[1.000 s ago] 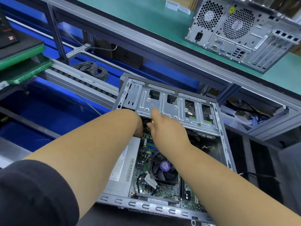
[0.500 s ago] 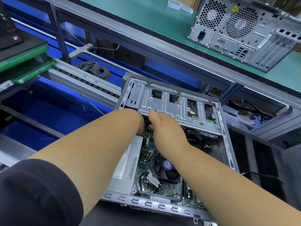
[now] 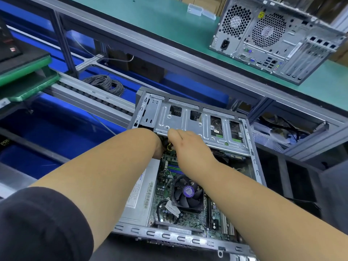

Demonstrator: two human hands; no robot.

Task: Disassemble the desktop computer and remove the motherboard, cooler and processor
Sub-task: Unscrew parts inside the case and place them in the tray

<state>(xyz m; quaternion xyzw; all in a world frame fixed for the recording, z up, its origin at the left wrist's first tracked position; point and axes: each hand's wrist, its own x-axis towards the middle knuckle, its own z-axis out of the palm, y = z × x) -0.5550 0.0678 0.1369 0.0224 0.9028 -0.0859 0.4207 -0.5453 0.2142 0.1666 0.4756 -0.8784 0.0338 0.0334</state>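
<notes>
Lying on its side in front of me, the open desktop case sits low in my view with its side panel off and its inside exposed. I can see the green motherboard flat in the bottom, and on it the black cooler with a purple label at the fan's hub. A grey power supply with a white sticker lies along the left side of the board. Across the far end of the case runs a silver drive cage with several cut-out windows.

My right hand is at the near edge of that cage, back of the hand up, fingers curled down and close together; the tips dip beneath the cage lip, so I cannot tell what they grip. My left hand reaches into the same gap under the cage and is almost wholly hidden behind the wrist and the right hand; I cannot tell how its fingers are set. Something small and yellow shows between the two hands.
</notes>
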